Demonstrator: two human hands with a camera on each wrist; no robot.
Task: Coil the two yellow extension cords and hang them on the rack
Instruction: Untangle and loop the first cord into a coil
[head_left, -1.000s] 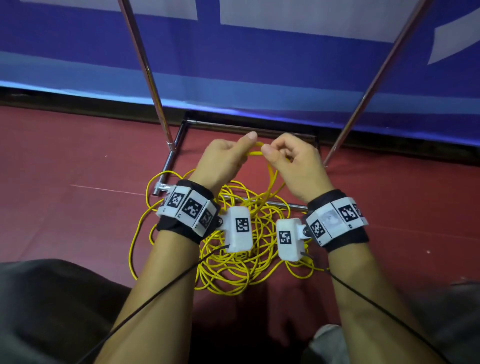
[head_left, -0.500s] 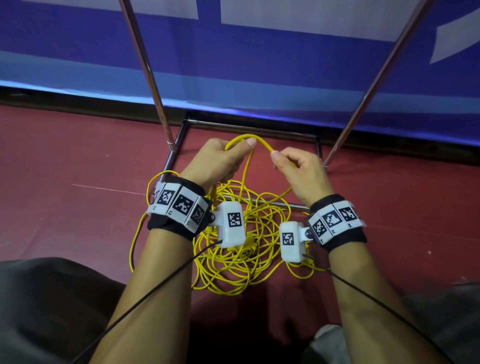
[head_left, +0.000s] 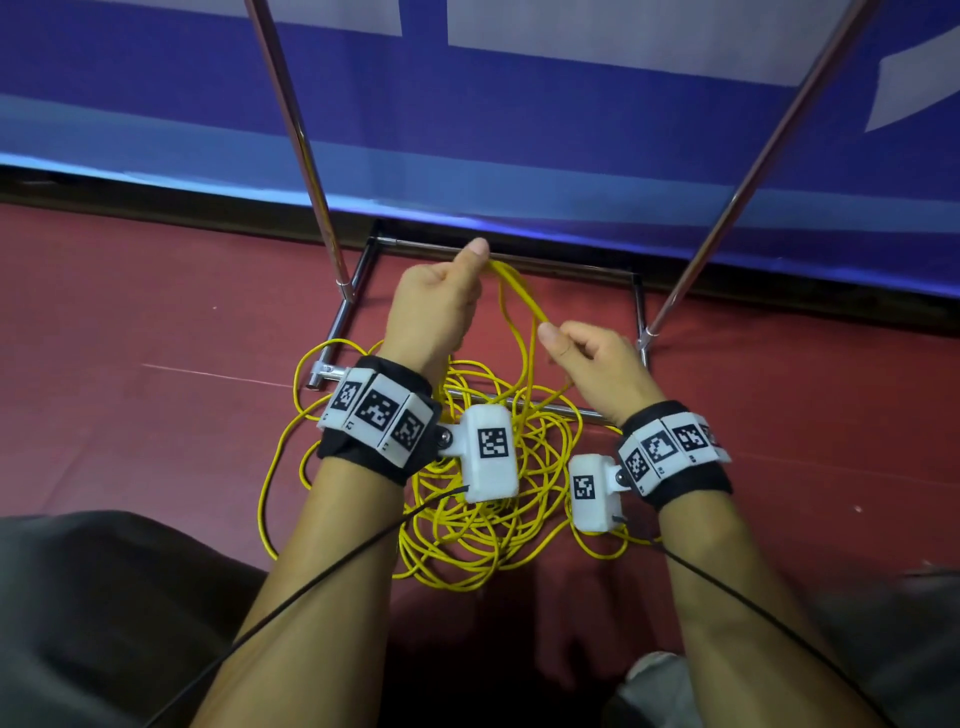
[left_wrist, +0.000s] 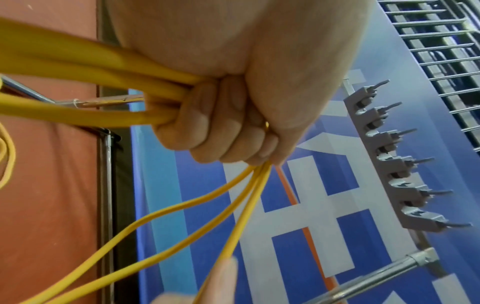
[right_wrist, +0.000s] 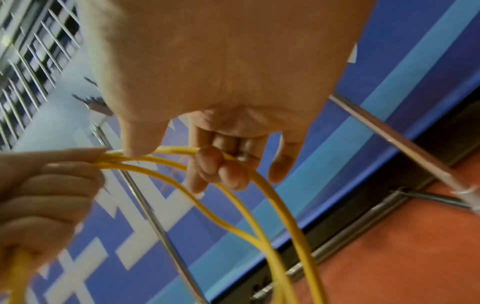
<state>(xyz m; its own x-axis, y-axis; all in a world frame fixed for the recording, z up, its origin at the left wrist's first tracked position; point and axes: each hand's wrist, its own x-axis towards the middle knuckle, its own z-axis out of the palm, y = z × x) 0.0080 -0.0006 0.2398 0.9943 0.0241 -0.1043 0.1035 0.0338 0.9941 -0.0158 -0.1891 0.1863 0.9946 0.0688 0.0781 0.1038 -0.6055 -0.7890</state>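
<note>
A tangle of yellow extension cord (head_left: 483, 499) lies on the red floor between my forearms, draped over the rack's low front bar. My left hand (head_left: 441, 296) is raised and grips several loops of the cord (left_wrist: 109, 96) in a closed fist. From it the strands arc down to my right hand (head_left: 582, 353), lower and to the right, whose curled fingers (right_wrist: 221, 166) hold one strand of the cord (right_wrist: 262, 185). The rack's grey hook strip (left_wrist: 397, 162) shows only in the left wrist view, above the hands.
The rack's two chrome uprights (head_left: 301, 150) (head_left: 753, 171) rise on either side of my hands from a rectangular base frame (head_left: 353, 296) on the floor. A blue banner wall (head_left: 571, 130) stands right behind. My knees (head_left: 104, 597) fill the lower corners.
My left hand has risen and moved away from me with its loops. My right hand has dropped lower and to the right, sliding along the cord, so the hands are now apart.
</note>
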